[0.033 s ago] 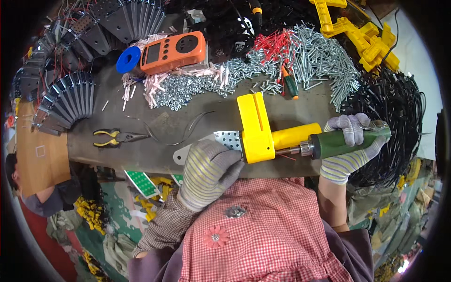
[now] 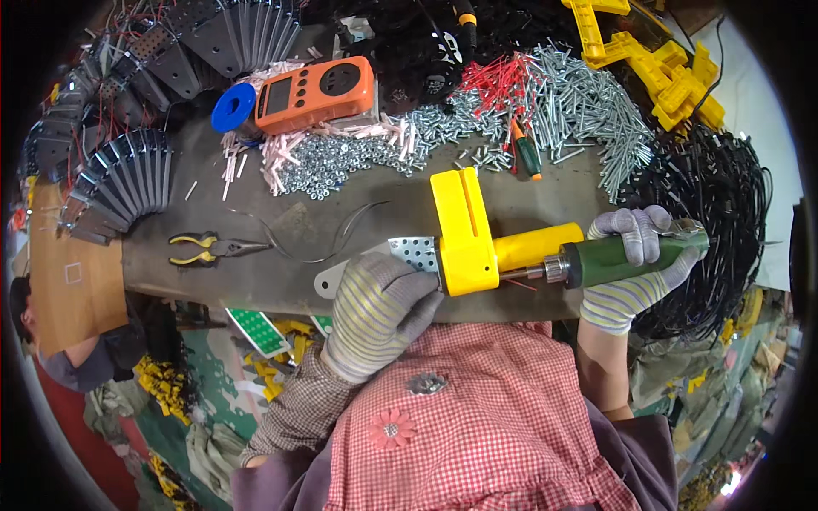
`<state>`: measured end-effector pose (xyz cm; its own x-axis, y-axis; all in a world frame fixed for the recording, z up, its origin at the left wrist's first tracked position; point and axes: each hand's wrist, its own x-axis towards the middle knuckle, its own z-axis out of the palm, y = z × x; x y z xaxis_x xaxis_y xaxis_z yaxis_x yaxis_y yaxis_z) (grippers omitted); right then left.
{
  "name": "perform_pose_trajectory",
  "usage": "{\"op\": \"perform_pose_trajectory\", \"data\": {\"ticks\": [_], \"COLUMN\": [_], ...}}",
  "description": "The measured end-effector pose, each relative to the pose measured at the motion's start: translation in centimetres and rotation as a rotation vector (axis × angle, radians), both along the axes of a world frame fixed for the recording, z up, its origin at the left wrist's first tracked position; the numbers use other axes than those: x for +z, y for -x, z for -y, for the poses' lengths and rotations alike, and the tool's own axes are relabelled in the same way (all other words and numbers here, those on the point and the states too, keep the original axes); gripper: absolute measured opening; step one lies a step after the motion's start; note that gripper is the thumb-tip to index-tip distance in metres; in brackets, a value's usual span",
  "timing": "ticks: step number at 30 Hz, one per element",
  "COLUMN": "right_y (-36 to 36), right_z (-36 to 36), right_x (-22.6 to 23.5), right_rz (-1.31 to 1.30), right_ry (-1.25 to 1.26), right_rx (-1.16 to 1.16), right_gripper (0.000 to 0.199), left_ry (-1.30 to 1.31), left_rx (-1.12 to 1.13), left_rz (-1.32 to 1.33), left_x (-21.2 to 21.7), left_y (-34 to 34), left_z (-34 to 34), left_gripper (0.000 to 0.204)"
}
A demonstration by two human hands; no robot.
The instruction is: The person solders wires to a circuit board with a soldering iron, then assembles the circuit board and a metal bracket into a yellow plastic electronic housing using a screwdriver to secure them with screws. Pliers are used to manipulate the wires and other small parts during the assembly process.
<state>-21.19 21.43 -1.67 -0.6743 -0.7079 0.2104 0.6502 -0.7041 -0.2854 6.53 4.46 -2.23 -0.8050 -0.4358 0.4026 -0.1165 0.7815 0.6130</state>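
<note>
Closed around a perforated metal plate (image 2: 412, 249) is my gloved left hand (image 2: 379, 311). The plate's right end meets a yellow plastic housing (image 2: 465, 226), which has a slotted upper arm and a yellow tube-shaped handle (image 2: 541, 245) on its right. My gloved right hand (image 2: 635, 264) grips a green power screwdriver (image 2: 601, 261), lying level. Its bit reaches left to the housing's lower right side, below the handle; whether a screw sits at the tip is hidden. Yellow-handled pliers (image 2: 213, 249) and a bent dark wire (image 2: 319, 257) lie to the left of my left hand.
Piles of long screws (image 2: 579, 102), nuts (image 2: 319, 166) and pale sleeves line the table's back. An orange multimeter (image 2: 315, 94) and blue spool (image 2: 233, 108) stand there too. Metal plates (image 2: 128, 183) fan out left; black cables (image 2: 707, 230) heap right. Another person (image 2: 94, 353) is at far left.
</note>
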Motion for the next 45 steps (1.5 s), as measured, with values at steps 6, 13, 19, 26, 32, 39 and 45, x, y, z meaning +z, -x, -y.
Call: {"op": "perform_pose_trajectory", "data": {"ticks": [6, 13, 19, 26, 32, 39, 45], "right_y": [-1.1, -1.2, -0.6, 12.2, 18.2, 19.1, 14.0], "right_z": [-0.1, 0.2, 0.6, 6.2, 10.1, -1.0, -11.0], "right_x": [0.9, 0.0, 4.1, 7.2, 8.9, 14.0, 11.7], "right_rz": [0.075, 0.015, 0.346, -0.738, -1.364, -1.795, -2.111], "right_ry": [-0.123, 0.065, -0.360, -1.045, -2.169, -2.027, -2.079], "right_rx": [-0.120, -0.097, -0.286, -0.630, -0.693, -0.906, -0.533], "right_gripper": [0.059, 0.059, 0.069, 0.079, 0.077, 0.036, 0.015], "left_ry": [0.049, 0.089, 0.088, 0.081, -0.003, 0.030, 0.017], "left_rx": [-0.039, -0.088, -0.091, -0.121, -0.119, -0.087, -0.088], "left_rz": [-0.013, -0.061, -0.028, -0.037, 0.041, 0.013, 0.041], "left_x": [0.3, 0.0, 0.2, 0.3, 0.5, 0.0, -0.3], "left_y": [0.2, 1.0, 0.9, 1.2, 0.5, 0.6, 0.5], "left_z": [-0.1, 0.2, 0.2, -0.4, -0.7, -0.3, -0.3], "left_gripper": [0.029, 0.025, 0.029, 0.030, 0.030, 0.030, 0.031]}}
